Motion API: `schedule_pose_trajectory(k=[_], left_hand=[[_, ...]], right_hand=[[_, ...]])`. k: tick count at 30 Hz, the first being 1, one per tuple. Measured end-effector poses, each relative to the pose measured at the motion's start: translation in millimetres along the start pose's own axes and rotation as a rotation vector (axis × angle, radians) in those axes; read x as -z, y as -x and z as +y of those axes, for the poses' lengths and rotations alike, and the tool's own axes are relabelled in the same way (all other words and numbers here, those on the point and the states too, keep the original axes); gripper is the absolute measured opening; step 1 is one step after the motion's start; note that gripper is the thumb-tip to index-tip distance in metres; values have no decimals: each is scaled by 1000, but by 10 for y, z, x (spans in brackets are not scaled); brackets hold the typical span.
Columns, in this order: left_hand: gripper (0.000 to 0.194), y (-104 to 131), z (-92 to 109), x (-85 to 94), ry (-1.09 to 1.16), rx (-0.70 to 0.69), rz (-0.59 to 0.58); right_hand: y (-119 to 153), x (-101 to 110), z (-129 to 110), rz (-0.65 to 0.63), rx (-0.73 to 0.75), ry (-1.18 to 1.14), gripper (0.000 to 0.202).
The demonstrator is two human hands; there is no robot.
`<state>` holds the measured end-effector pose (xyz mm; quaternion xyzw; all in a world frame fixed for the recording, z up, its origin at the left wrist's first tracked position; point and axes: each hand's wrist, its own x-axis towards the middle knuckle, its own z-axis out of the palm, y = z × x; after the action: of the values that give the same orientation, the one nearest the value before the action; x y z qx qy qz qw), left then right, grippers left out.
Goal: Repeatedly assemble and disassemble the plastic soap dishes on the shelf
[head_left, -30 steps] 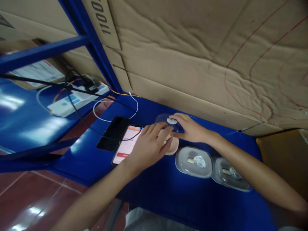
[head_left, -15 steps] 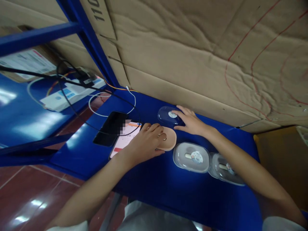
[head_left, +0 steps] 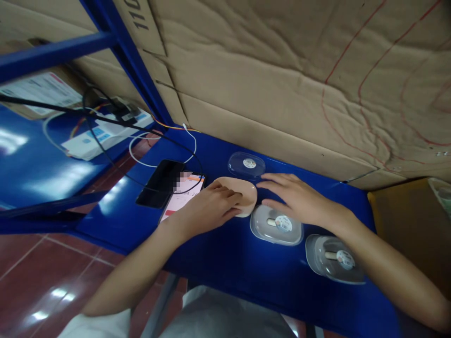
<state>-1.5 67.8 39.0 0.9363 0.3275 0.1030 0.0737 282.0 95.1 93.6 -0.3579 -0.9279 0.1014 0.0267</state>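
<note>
My left hand [head_left: 214, 206] lies over the left part of a shallow peach oval dish [head_left: 249, 193], its fingers curled down into it and the thumb low by the near rim. What the fingertips touch inside is hidden. My right hand [head_left: 299, 199] hovers right of the dish with fingers apart, nothing in them. Under its thumb side sits a clear-lidded oval container [head_left: 260, 232] with a pale handle and a round label. Behind the dish, a transparent oval lid [head_left: 236, 164] with a round sticker rests on the blue table [head_left: 225, 263].
A similar lidded container [head_left: 319, 263] stands at right, partly behind my right forearm. Left of the dish are a lit phone [head_left: 186, 192], a dark phone [head_left: 157, 185] and cables. Cardboard [head_left: 246, 94] walls the back edge; a brown box [head_left: 408, 220] stands at right.
My right hand has left the transparent lid and come nearer, beside the dish. Dark ring-like marks in the dish are out of sight. The right container now stands apart from the middle one.
</note>
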Motion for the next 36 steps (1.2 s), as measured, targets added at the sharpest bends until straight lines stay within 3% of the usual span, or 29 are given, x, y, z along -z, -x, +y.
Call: schedule_pose_trajectory(k=[5, 8, 14, 19, 24, 29, 36], left_hand=[[17, 29, 7, 135, 29, 29, -1], [21, 49, -24, 259, 11, 53, 70], [28, -14, -157, 404, -132, 67, 115], [23, -247, -230, 321, -183, 137, 24], [20, -428, -164, 237, -191, 161, -45], [12, -361, -88, 163, -201, 103, -41], [15, -246, -46, 46, -183, 61, -78]], right_hand=[[-3, -139, -142, -65, 35, -98, 56], [-74, -170, -193, -70, 7, -57, 63], [-173, -62, -474, 39, -118, 207, 49], [-190, -137, -822, 0, -59, 334, 29], [-284, -353, -1008, -54, 29, 284, 33], [-275, -547, -1106, -91, 130, 229, 30], [-125, -632, -1280, -69, 192, 146, 32]])
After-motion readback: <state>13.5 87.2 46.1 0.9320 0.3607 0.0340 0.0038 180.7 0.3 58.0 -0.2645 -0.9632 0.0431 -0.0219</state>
